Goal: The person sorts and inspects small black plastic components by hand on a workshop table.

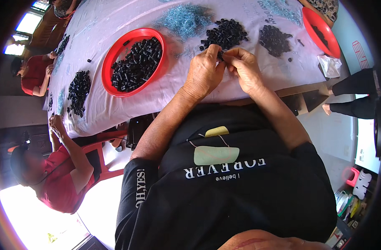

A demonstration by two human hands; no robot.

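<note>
My left hand point(203, 73) and my right hand point(245, 70) meet over the near edge of the cloth-covered table, fingertips pinched together. Between them is a small black piece point(220, 56), mostly hidden by the fingers. Just beyond my fingers lies a heap of short black tube-like pieces point(226, 32). To its right is a flatter pile of small black parts point(275, 40). Farther back and left spreads a heap of clear bluish small parts point(186, 20). Left of my hands, a round red tray point(106, 75) holds many black pieces point(136, 66).
A person in red point(67, 177) works at the table's left, beside a black pile point(79, 91); another person in red point(34, 75) sits farther off. At the right edge are a second red tray point(330, 39), white crumpled plastic point(330, 66) and someone's legs point(353, 87).
</note>
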